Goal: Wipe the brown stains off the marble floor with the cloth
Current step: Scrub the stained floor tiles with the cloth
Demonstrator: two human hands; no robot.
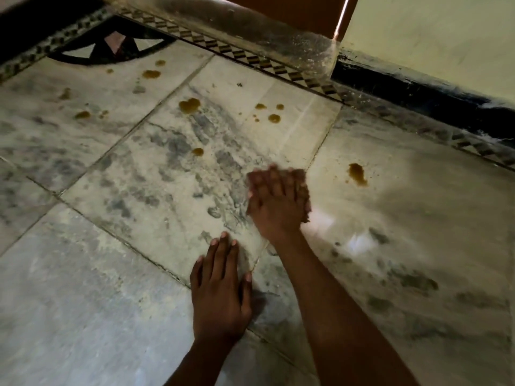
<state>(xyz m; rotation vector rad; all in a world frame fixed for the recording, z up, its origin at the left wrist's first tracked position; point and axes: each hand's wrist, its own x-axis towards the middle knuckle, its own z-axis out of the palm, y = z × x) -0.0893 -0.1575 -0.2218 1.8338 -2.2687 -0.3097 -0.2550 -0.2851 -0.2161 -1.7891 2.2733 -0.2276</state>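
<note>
My right hand (274,203) presses flat on a brownish cloth (304,196) on the marble floor (111,274); the hand is motion-blurred and covers most of the cloth. My left hand (221,288) lies flat on the floor nearer to me, fingers spread, holding nothing. Several brown stains dot the tiles beyond the hands: a long one (358,174) to the right of the cloth, a small one (198,151) ahead, a heart-shaped one (189,105), a cluster (271,114), and more at the far left (152,74).
A patterned black-and-tan border strip (267,65) runs along the far edge of the tiles. Behind it are a dusty threshold (250,26), a brown door (292,9), and a pale wall (434,37) with a black skirting (404,87). A black inlay motif (111,48) is at far left.
</note>
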